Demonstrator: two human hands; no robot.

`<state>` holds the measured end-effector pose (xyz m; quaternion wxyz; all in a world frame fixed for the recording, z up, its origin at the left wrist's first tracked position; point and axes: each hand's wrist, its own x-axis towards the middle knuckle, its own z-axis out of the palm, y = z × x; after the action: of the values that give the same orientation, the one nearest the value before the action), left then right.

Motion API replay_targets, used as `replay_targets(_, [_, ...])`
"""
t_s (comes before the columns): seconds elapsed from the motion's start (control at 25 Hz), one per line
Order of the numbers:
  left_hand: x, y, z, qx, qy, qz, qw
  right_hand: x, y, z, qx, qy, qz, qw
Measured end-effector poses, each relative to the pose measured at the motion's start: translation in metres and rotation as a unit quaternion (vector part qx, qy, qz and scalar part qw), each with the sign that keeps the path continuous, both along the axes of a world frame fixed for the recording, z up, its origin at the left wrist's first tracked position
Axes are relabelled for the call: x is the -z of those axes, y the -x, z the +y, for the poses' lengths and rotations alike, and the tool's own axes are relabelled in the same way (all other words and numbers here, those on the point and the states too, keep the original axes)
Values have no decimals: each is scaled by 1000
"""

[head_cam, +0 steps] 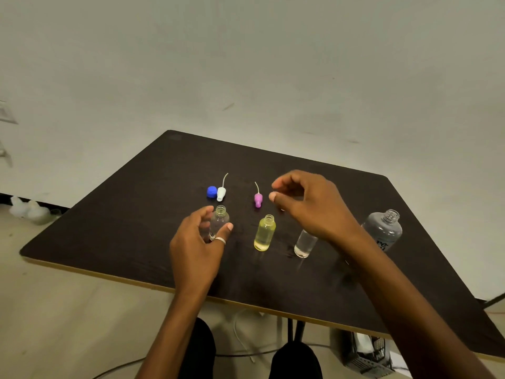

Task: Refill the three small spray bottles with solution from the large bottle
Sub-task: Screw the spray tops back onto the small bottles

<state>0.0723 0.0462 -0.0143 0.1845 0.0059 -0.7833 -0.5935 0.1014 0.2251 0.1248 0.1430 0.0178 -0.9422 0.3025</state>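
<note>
Three small open bottles stand in a row on the dark table (131,214). My left hand (196,247) wraps the left clear bottle (220,221), thumb on one side and fingers on the other. The yellow bottle (264,232) stands in the middle. The right clear bottle (304,243) is partly hidden under my right wrist. My right hand (308,206) hovers above the table behind that bottle, with fingers curled, thumb and forefinger apart, and nothing in it. The large grey bottle (382,228) stands uncapped at the right.
Behind the bottles lie a blue cap (211,192), a white spray head (221,194) with its tube and a pink spray head (258,199). A small glint shows under my right fingers. Cables and a crate (366,354) sit on the floor below the table's near edge.
</note>
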Motion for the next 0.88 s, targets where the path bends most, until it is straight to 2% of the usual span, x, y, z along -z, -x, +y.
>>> replay_targets(0.16, [4, 22, 1, 34, -2, -50, 998, 4, 70, -12, -75, -118, -10, 990])
replay_targets(0.28, [13, 30, 6, 48, -9, -48, 998, 19, 119, -22, -118, -188, -58, 973])
replay_targets(0.4, [20, 36, 7, 49, -25, -50, 997, 43, 163, -33, -121, -247, -115, 955])
replay_targets(0.6, [30, 38, 4, 47, -52, -40, 997, 81, 211, -45, -84, -273, -169, 943])
replay_targets(0.72, [32, 38, 5, 59, -44, -31, 997, 92, 225, -50, -99, -266, -202, 937])
replay_targets(0.88, [34, 38, 4, 53, -38, -7, 998, 98, 229, -58, -127, -288, -203, 927])
